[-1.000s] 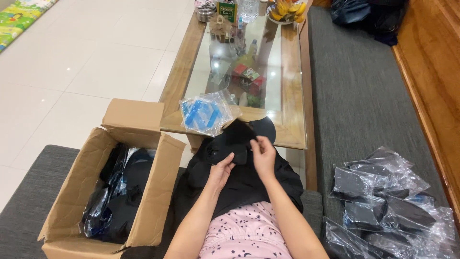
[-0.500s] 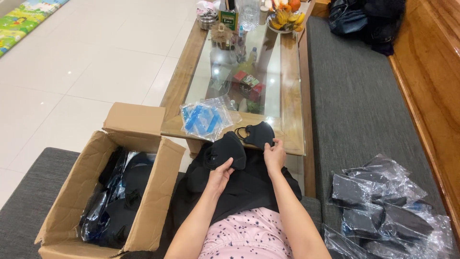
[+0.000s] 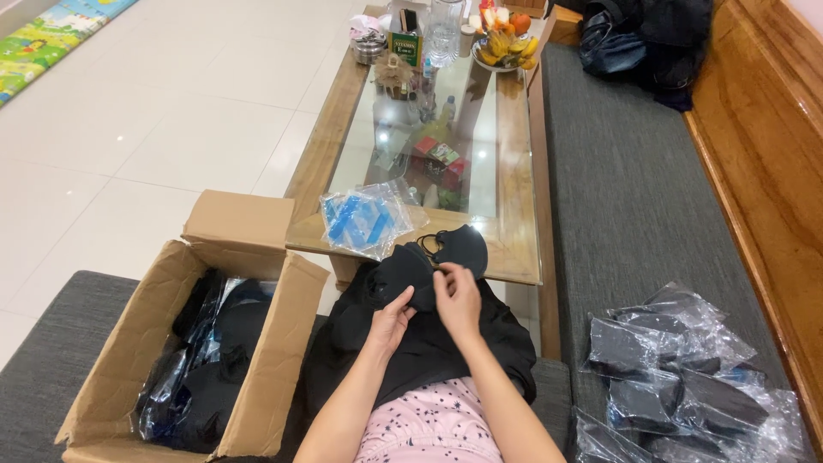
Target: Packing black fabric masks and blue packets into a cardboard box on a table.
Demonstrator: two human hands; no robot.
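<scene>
both hands, left hand (image 3: pixel 390 321) and right hand (image 3: pixel 457 300), pinch a soft black fabric mask (image 3: pixel 410 273) atop a dark cloth pile, just below the glass-topped wooden table (image 3: pixel 514 171); an open cardboard box (image 3: pixel 257 343) sits left of it.

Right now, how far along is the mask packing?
Done: a heap of bagged black masks lies on the couch to the right. In hand: both hands, left hand and right hand, pinch a black mask on a lap pile, with another mask on the table edge. Left: the cardboard box holds more dark bundles, and empty clear bags wait.
</scene>
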